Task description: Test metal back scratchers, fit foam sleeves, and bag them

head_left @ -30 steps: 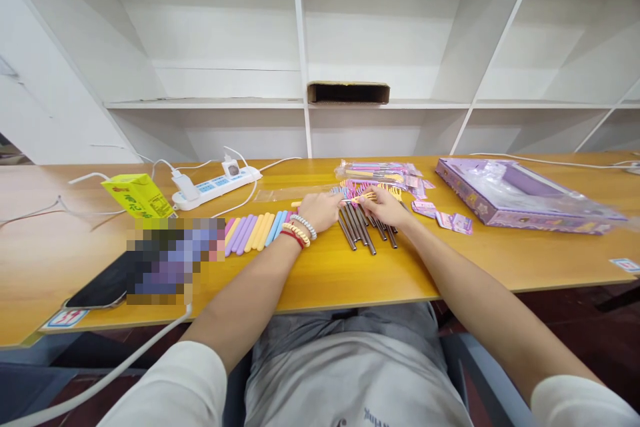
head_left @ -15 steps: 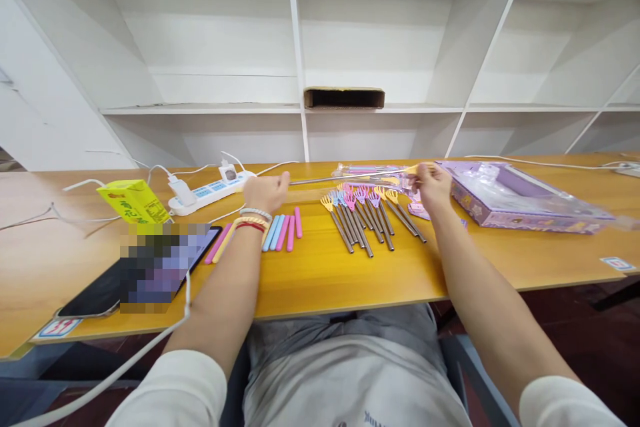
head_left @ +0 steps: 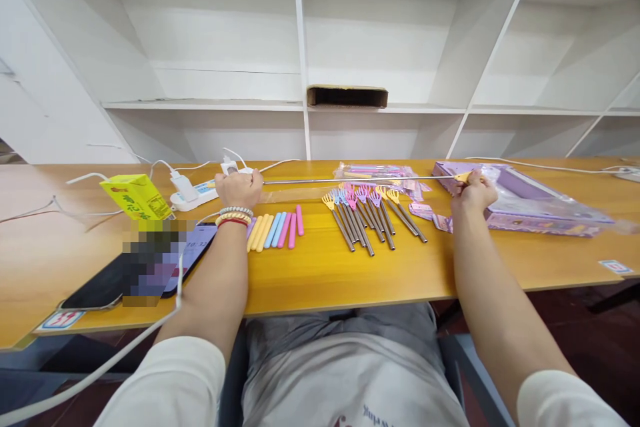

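Note:
A telescopic back scratcher point(head_left: 350, 179) is stretched out level above the table. My left hand point(head_left: 240, 188) is closed around its left end, hiding the handle there. At the other end, my right hand point(head_left: 474, 192) grips the yellow claw head. Below the rod lie several short back scratchers point(head_left: 370, 217) with metal shafts and yellow, blue, pink and purple claws. To their left is a row of pastel handle sleeves point(head_left: 277, 230), partly behind my left wrist. A clear bag point(head_left: 375, 172) with more scratchers rests behind the rod.
A purple display box point(head_left: 540, 221) with clear plastic sits on the right. At left are a yellow carton point(head_left: 137, 197), a white power strip point(head_left: 197, 195) with plugs, and two phones point(head_left: 97, 285). A cable crosses my left forearm. White shelves hold a cardboard box point(head_left: 347, 97).
My hands have moved apart, left hand leftward and right hand rightward toward the purple box. The back scratcher between them has been drawn out longer.

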A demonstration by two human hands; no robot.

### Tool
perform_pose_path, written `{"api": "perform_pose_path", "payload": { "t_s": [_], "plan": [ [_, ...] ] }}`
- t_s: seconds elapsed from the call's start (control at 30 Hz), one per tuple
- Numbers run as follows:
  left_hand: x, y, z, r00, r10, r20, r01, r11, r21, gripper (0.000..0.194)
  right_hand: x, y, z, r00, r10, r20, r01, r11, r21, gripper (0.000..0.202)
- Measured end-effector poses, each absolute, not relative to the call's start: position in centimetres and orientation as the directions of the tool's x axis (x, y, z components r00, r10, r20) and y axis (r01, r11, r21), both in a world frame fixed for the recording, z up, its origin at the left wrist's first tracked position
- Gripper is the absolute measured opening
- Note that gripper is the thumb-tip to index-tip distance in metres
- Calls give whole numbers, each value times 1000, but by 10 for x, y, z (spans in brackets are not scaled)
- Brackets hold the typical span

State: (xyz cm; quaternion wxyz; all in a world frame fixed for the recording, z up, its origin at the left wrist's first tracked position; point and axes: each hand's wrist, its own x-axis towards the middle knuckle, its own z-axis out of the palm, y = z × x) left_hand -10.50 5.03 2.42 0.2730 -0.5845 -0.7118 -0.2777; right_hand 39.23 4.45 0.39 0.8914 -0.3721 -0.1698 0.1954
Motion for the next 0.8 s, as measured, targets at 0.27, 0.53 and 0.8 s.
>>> {"api": "perform_pose_path", "payload": {
  "t_s": [0.27, 0.53, 0.8],
  "plan": [
    [-106, 46, 27, -160, 698, 698, 985, 160, 66, 58, 399, 48, -5, 868, 463, 178, -171, 617, -768, 13],
    [-106, 51, 17, -151, 727, 670, 987, 146, 65, 61, 398, 45, 0, 930, 344, 130, -114, 608, -786, 12],
    [-103, 49, 21, -174, 720, 672, 984, 154, 90, 58, 403, 46, -2, 919, 366, 146, -110, 595, -796, 10]
  ]
}}
